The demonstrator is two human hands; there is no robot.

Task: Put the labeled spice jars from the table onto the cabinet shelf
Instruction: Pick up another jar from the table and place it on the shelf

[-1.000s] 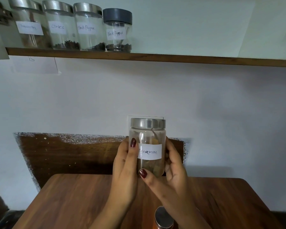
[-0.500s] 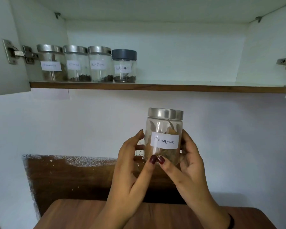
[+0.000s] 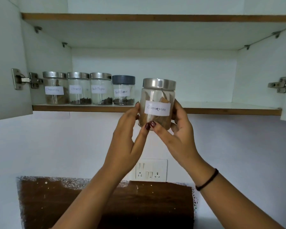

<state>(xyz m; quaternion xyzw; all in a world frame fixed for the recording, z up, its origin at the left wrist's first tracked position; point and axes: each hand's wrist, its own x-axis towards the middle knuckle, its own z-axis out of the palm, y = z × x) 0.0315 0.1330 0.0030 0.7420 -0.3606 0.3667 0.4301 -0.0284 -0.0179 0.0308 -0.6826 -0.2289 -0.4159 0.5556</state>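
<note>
I grip the cinnamon jar (image 3: 157, 103) upright with left hand (image 3: 127, 134) and right hand (image 3: 177, 134) (label forward, readable). It hangs at the cabinet shelf (image 3: 221, 107) edge, ready to set down

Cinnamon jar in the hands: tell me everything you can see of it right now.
The cinnamon jar is clear and round, with a brushed-metal lid on and a white label handwritten "Cinnamon". Brown bark pieces lie inside. Nearly upright, it is held in the air before the shelf edge, base below shelf level, right of the grey-lidded jar and apart from it. The left hand holds its left side, the right hand its right; both thumbs press low on its front.
</note>
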